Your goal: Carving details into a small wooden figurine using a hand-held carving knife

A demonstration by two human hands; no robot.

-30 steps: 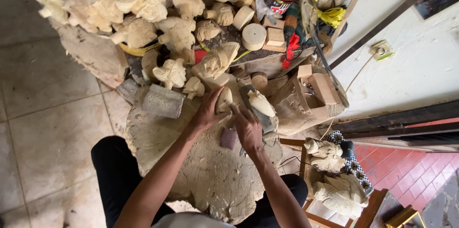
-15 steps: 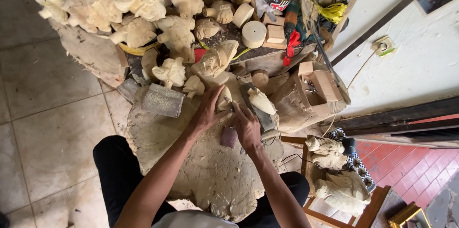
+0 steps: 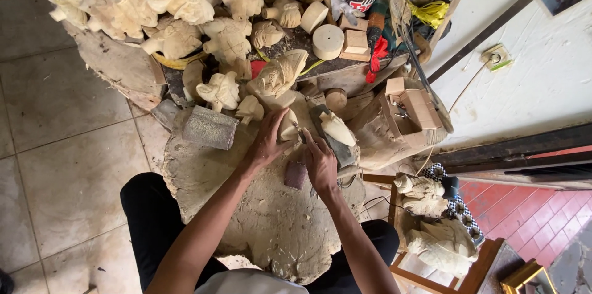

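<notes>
- The left hand (image 3: 266, 143) is wrapped around a small pale carving (image 3: 287, 126), fingers pressed together over its lower half, holding it down on the slab (image 3: 246, 208) just ahead of the knees.
- The right hand (image 3: 320, 164) is closed around a thin tool (image 3: 298, 131) whose tip meets the carving just right of the left hand's grip.
- The carving looks like raw wood: light and stiff, probably not slippery. Its thin cut details seem breakable, so the thick base is the safer place to hold.
- Just right of the grip lies a dark flat stone (image 3: 333, 140) with another carving on it; below the right hand, a small reddish block (image 3: 295, 174).
- Left of the grip sits a grey rough block (image 3: 211, 127).
- Beyond the grip, well past the hands, a heap of unfinished figures (image 3: 172, 4) and wooden discs (image 3: 328, 41).
</notes>
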